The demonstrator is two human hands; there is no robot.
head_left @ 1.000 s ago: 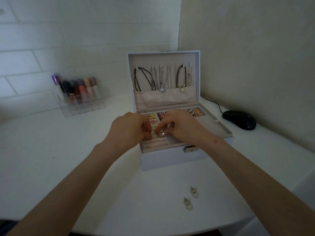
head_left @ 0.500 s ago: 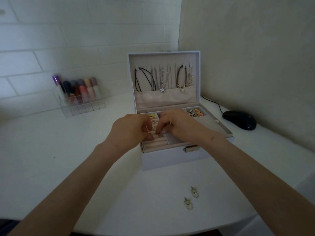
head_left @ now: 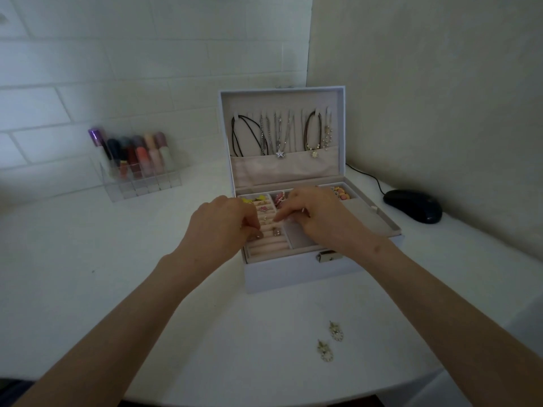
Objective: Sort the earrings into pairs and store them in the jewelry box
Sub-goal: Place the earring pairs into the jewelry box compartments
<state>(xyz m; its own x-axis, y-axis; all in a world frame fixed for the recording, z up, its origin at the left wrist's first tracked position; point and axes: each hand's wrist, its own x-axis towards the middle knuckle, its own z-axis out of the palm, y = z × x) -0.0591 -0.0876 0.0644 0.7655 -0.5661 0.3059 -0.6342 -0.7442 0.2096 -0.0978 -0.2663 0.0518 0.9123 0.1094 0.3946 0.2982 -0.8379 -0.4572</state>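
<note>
Left hand [head_left: 223, 227] curls its fingers down onto the ring rolls [head_left: 264, 246] at the front left of the jewelry box [head_left: 293, 274]. A small earring [head_left: 259, 236] sits at its fingertips; can't tell if it's pinched or just pressed. Right hand [head_left: 317, 221] is loosely bent with its tips at the rolls, nothing visibly held. A second ago both hands bunched over one spot. Now they're slightly parted, and a second earring [head_left: 276, 231] shows seated in a roll between them. This pair looks nearly stowed. A matching pair [head_left: 335, 331] lies on the table [head_left: 117, 259], well in front of the box, probably next.
</note>
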